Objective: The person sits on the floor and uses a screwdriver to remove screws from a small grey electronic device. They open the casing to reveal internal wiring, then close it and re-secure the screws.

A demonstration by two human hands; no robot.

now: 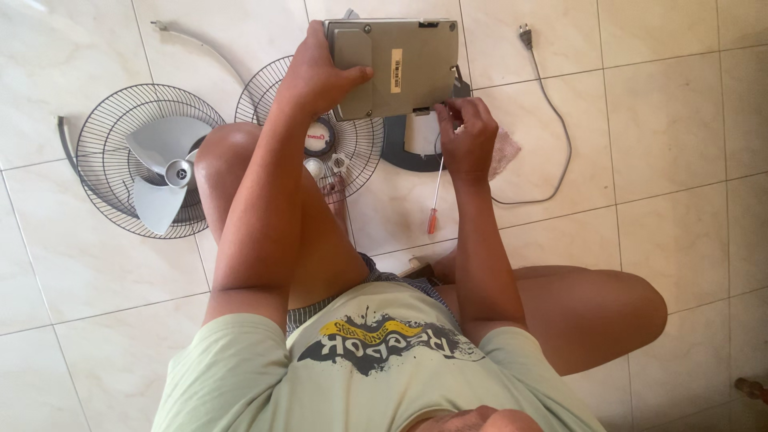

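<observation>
My left hand (316, 76) grips the left edge of a flat grey rectangular fan base panel (408, 68), held up above the floor with its underside toward me. My right hand (466, 136) pinches something small at the panel's lower right edge; what it pinches is hidden by the fingers. Below that hand a screwdriver with an orange handle (434, 204) lies on the tiles. A white cylindrical motor part on a dark round piece (418, 138) sits under the panel.
A wire fan guard holding grey blades (156, 160) lies at the left, a second wire guard (352, 144) beside it with small caps. A grey power cord with plug (552, 112) curls at the right. My bare knees flank the work on the tiled floor.
</observation>
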